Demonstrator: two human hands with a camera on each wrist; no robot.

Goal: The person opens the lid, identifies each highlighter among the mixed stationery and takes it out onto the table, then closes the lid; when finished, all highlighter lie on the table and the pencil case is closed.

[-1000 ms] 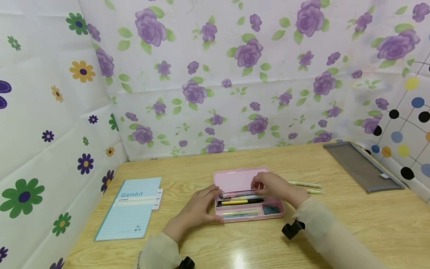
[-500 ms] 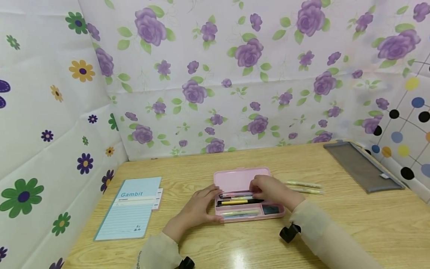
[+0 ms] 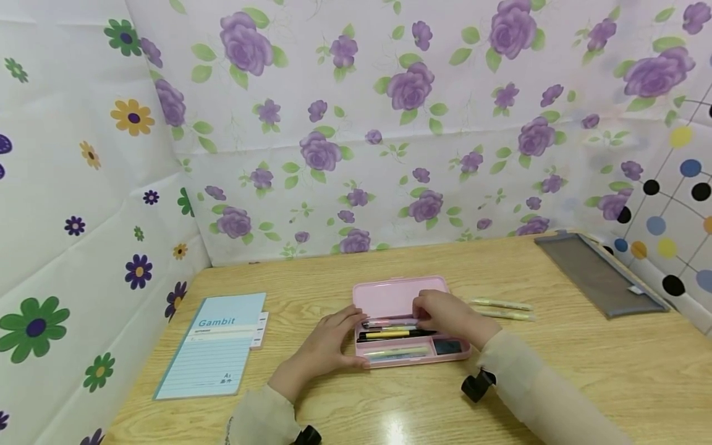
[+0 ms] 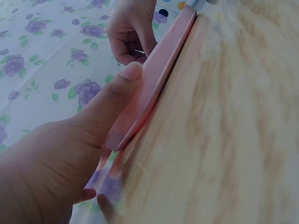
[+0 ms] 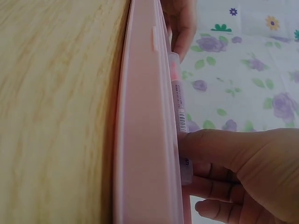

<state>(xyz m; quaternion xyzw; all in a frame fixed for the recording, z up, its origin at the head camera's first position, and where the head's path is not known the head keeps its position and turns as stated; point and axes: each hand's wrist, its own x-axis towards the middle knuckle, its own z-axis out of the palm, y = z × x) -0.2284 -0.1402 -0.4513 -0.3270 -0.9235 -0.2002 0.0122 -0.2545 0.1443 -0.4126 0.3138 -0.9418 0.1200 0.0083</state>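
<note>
A pink pencil case (image 3: 389,299) lies on the table with its lid raised at the back. My left hand (image 3: 322,346) holds its left end, the thumb (image 4: 112,98) against the near wall and the fingers at the hinge side. Inside the long compartment are a yellow-and-black pen (image 3: 392,335) and other pens. Pale pens (image 3: 397,353) and a dark block (image 3: 447,346) fill the front compartments. My right hand (image 3: 447,314) is over the right part of the case, pinching a pink-and-grey pen (image 5: 180,98) near its end; its fingers partly hide the pen.
Two pale yellow pens (image 3: 503,305) lie right of the case. A blue notebook (image 3: 214,346) with a small white card (image 3: 259,329) at its edge lies at the left. A grey mesh pouch (image 3: 601,275) lies at the back right. Floral cloth (image 3: 356,154) rises behind the table.
My right hand has shifted slightly left over the case since a second ago, then stayed nearly still over the last half second. The left hand and the case have kept their places.
</note>
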